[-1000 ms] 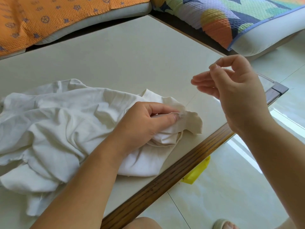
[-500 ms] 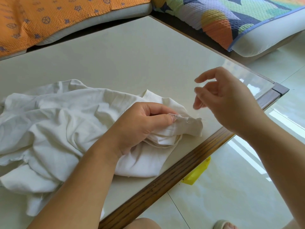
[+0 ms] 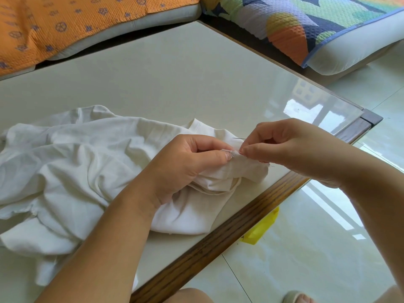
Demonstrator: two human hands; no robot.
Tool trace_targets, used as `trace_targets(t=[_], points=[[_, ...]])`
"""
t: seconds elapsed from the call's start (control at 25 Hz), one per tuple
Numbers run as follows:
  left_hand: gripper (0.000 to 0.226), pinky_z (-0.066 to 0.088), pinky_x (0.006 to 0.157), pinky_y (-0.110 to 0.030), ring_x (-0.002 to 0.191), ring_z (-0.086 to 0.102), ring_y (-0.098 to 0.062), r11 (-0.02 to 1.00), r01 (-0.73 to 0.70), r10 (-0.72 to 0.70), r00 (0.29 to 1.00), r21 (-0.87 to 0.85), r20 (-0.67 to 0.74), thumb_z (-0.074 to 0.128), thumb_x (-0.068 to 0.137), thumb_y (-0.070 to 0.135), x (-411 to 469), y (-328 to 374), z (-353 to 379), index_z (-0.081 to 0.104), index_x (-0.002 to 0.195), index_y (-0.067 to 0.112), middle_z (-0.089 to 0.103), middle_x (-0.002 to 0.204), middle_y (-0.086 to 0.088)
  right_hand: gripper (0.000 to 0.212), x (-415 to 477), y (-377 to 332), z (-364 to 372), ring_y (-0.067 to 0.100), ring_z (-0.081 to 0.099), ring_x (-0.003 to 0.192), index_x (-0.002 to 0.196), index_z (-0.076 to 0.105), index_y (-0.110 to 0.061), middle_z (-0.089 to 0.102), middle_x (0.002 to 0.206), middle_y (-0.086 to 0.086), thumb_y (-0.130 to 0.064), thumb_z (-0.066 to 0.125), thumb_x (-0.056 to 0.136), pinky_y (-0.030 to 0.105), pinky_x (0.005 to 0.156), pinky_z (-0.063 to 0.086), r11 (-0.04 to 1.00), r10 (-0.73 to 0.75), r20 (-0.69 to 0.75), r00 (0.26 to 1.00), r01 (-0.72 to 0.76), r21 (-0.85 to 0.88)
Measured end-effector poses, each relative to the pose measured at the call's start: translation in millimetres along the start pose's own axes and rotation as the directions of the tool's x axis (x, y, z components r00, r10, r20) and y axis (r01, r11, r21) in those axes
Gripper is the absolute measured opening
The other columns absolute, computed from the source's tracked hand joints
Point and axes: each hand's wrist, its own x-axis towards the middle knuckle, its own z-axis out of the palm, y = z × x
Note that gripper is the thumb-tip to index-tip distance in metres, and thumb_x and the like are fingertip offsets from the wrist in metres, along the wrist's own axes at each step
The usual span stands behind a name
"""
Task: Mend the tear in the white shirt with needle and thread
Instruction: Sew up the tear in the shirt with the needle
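The crumpled white shirt (image 3: 72, 171) lies on the pale glass-topped table (image 3: 175, 79), its right end bunched near the front wooden edge. My left hand (image 3: 188, 165) grips a fold of that end, thumb and forefinger pinching the cloth at the stitched spot. My right hand (image 3: 290, 149) has come in against it from the right and pinches the thin needle (image 3: 239, 138), whose dark tip sticks out to the left above the fold. The thread is too fine to make out.
The table's wooden edge (image 3: 229, 232) runs diagonally on the right, with shiny floor tiles beyond. A yellow object (image 3: 260, 230) lies on the floor under that edge. An orange cushion (image 3: 65, 25) and a multicoloured cushion (image 3: 306, 25) border the table's far sides.
My right hand came down from the raised position at the right and moved left to the fold, now holding the needle against the cloth. My left hand and the shirt stayed in place.
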Motion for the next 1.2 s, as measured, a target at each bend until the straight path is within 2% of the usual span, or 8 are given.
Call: trace_targets(t=[0.2,0.36,0.44,0.6,0.8,0.88,1.04,1.2], points=[[0.014,0.053,0.067,-0.016,0.077,0.07,-0.007,1.0,0.001,-0.001,1.0,0.006,-0.008,0.068,0.087,0.01,0,0,0,0.079,0.084,0.019,0.075,0.078,0.002,0.013,-1,-1,-1,0.003,0.06,0.066,0.074,0.073,-0.029,0.07,0.074,-0.008,-0.033,0.062,0.08,0.022,0.065,0.048,1.0,0.001,-0.022,1.0,-0.001,-0.002],[0.015,0.052,0.067,-0.014,0.077,0.071,-0.006,1.0,0.005,-0.005,1.0,0.007,-0.01,0.068,0.086,0.009,-1,0,0,0.079,0.084,0.019,0.076,0.078,0.003,0.015,2,3,-4,0.018,0.065,0.072,0.078,0.07,-0.029,0.072,0.08,0.0,-0.03,0.058,0.087,0.032,0.068,0.054,0.995,-0.023,-0.285,0.958,-0.006,-0.102],[0.015,0.051,0.066,-0.013,0.075,0.07,-0.004,1.0,0.006,-0.006,1.0,0.003,-0.008,0.068,0.087,0.008,-1,0,1,0.078,0.084,0.018,0.075,0.077,0.004,0.015,3,4,-4,0.021,0.065,0.075,0.08,0.069,-0.028,0.07,0.079,-0.001,-0.027,0.058,0.09,0.025,0.063,0.051,0.992,-0.023,-0.355,0.934,-0.022,-0.121],[0.015,0.052,0.067,-0.014,0.079,0.071,-0.006,1.0,0.008,-0.008,1.0,0.006,-0.008,0.067,0.088,0.008,0,-2,0,0.079,0.086,0.018,0.076,0.08,0.003,0.019,2,0,0,0.009,0.06,0.077,0.089,0.072,-0.031,0.064,0.09,-0.01,-0.036,0.054,0.093,0.016,0.063,0.044,0.988,-0.062,-0.335,0.94,0.011,-0.152],[0.015,0.056,0.077,-0.019,0.087,0.072,-0.012,1.0,-0.016,0.016,1.0,0.013,0.004,0.067,0.088,0.011,2,-3,-2,0.08,0.091,0.017,0.078,0.089,-0.004,0.021,-7,-8,12,0.004,0.059,0.08,0.082,0.07,-0.032,0.061,0.085,-0.008,-0.051,0.066,0.074,0.015,0.065,0.046,0.985,-0.137,-0.152,0.979,0.118,-0.13],[0.012,0.057,0.078,-0.021,0.086,0.072,-0.014,1.0,-0.005,0.005,1.0,-0.009,0.019,0.069,0.085,0.016,2,-3,-4,0.08,0.088,0.017,0.077,0.088,-0.006,0.016,-5,-2,12,0.005,0.06,0.076,0.08,0.069,-0.032,0.066,0.083,-0.007,-0.047,0.07,0.075,0.019,0.066,0.047,0.987,-0.101,-0.153,0.983,0.079,-0.14],[0.016,0.056,0.068,-0.027,0.079,0.071,-0.019,0.999,0.011,-0.008,0.999,-0.052,0.053,0.069,0.079,0.026,0,-2,-10,0.078,0.086,0.015,0.075,0.084,-0.008,0.007,-4,2,2,0.003,0.061,0.065,0.078,0.068,-0.029,0.071,0.075,-0.008,-0.034,0.069,0.083,0.013,0.058,0.046,0.998,-0.056,-0.221,0.974,0.052,-0.024],[0.018,0.055,0.07,-0.024,0.08,0.07,-0.016,0.999,-0.045,0.045,0.999,-0.028,0.0,0.07,0.077,0.027,0,-1,-11,0.077,0.089,0.015,0.074,0.084,-0.004,0.005,-4,3,4,-0.002,0.063,0.063,0.079,0.069,-0.03,0.072,0.075,-0.012,-0.03,0.068,0.085,0.01,0.057,0.047,0.998,-0.045,-0.158,0.986,0.051,0.033]])
